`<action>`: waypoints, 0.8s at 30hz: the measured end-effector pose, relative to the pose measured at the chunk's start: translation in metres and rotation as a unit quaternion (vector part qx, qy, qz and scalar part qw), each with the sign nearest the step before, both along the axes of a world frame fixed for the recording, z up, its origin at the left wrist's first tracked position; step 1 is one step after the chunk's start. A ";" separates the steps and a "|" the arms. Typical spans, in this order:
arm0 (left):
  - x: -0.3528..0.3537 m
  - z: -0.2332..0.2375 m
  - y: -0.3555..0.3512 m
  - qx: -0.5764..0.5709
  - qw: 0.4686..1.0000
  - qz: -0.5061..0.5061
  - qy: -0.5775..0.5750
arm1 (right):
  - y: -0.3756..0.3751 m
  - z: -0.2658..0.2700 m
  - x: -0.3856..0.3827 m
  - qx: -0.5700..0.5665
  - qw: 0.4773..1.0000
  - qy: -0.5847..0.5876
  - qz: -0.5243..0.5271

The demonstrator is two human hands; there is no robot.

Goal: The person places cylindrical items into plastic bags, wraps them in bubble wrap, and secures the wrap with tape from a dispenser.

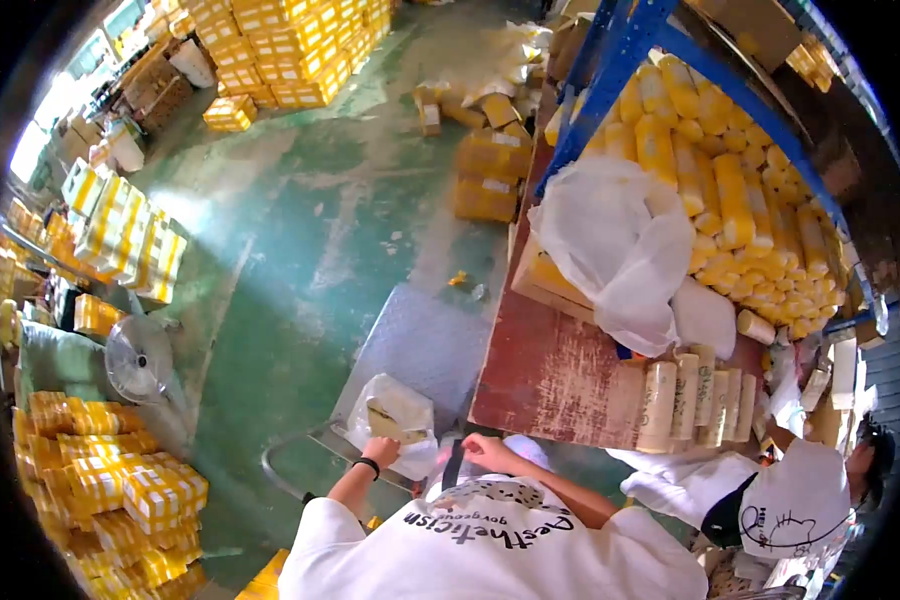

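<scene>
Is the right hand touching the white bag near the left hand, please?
Apart: the head view shows a gap between the right hand and white bag.

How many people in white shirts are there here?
2: the camera wearer at the bottom centre, and a co-worker at the right, beside the red table. Others may be hidden behind the stacked boxes.

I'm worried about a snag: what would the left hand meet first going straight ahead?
Probably the white bag just ahead: the left hand already overlaps its edge in view, though whether they touch is unclear.
</scene>
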State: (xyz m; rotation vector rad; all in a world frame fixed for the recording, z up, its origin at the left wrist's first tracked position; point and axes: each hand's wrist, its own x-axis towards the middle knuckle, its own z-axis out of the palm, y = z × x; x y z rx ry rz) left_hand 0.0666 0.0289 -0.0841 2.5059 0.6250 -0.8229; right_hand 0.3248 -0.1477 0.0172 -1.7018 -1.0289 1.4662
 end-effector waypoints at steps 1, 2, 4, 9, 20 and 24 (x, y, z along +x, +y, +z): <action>-0.002 -0.001 0.006 -0.014 1.000 -0.005 -0.017 | 0.014 -0.007 -0.017 0.013 0.999 -0.004 0.036; -0.007 -0.003 0.010 -0.023 0.999 0.007 -0.035 | 0.029 -0.017 -0.033 0.029 0.997 -0.008 0.075; -0.015 -0.004 0.015 -0.034 0.996 0.032 -0.072 | 0.054 -0.050 -0.068 0.066 0.957 -0.207 0.193; -0.026 0.026 0.019 -0.113 0.988 0.094 -0.044 | 0.098 -0.082 -0.124 0.010 0.905 -0.209 0.371; -0.035 -0.024 0.038 0.042 0.982 -0.166 -0.080 | 0.094 -0.160 -0.079 -0.116 0.907 -0.204 0.349; -0.024 -0.023 0.049 -0.080 0.995 -0.016 0.062 | 0.093 -0.130 -0.082 -0.144 0.905 -0.220 0.333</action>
